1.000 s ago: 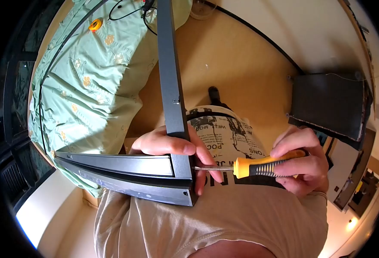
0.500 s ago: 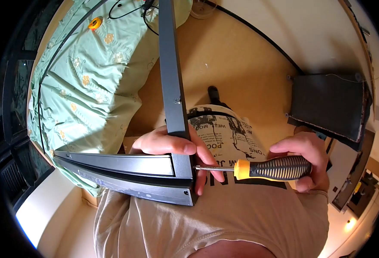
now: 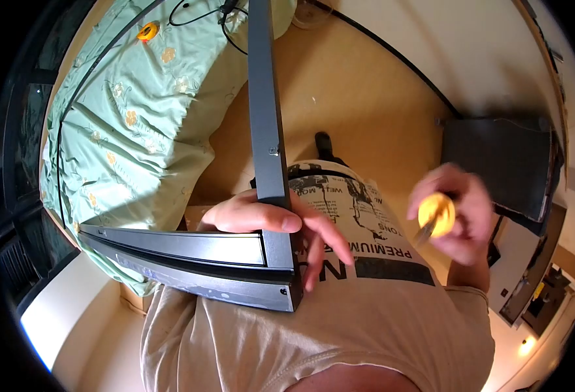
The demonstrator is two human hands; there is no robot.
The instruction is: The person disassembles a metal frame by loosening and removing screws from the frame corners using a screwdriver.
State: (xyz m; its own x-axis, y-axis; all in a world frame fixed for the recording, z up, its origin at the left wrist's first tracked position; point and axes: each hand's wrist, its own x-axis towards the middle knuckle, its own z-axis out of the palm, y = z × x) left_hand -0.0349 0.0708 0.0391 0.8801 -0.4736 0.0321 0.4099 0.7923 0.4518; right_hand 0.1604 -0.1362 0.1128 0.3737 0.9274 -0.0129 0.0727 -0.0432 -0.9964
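Warm glow (image 3: 527, 345) at lower right, blurred screwdriver (image 3: 437, 215), strong fisheye bending.

On my feed I read PREMIUM (image 3: 382, 250) on the shirt (image 3: 366, 326) toward four o'clock, TONS (image 3: 390, 230) at its twelve o'clock, WELL (image 3: 309, 191) nearer centre.

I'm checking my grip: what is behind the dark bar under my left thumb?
Fingers of your left hand show from behind the dark bar; farther back, green cloth and tan floor appear to its sides. The bar covers where the fingers pass and whatever lies directly behind.
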